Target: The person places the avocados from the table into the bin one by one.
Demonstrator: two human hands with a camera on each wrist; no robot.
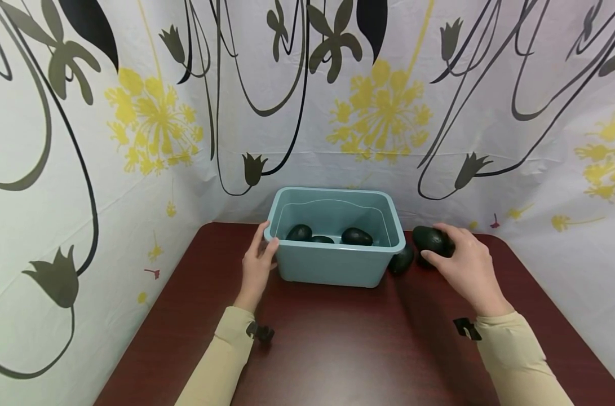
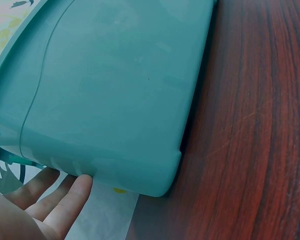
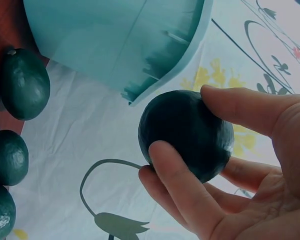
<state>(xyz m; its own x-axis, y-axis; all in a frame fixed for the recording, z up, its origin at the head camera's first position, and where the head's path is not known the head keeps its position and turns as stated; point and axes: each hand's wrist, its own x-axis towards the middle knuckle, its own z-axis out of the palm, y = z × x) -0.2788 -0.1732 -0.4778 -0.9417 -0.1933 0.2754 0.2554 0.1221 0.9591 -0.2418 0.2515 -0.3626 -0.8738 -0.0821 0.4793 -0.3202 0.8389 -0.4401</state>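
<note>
A light blue plastic bin (image 1: 327, 265) stands on the table, with three dark green avocados inside, one of them this avocado (image 1: 357, 236). My left hand (image 1: 258, 270) grips the bin's left front corner, thumb at the rim; in the left wrist view its fingers (image 2: 70, 202) lie against the bin's end wall. To the right of the bin, my right hand (image 1: 467, 270) holds a dark avocado (image 3: 185, 135) between thumb and fingers, raised over the table. Below it, three more avocados show in the right wrist view, the nearest to the bin being this avocado (image 3: 26, 85).
The dark red wood-grain table (image 1: 327, 338) reaches back to a white patterned cloth (image 1: 307, 129) hung behind and along both sides. The bin's back stands close to that cloth. Both forearms wear beige sleeves with dark wrist straps.
</note>
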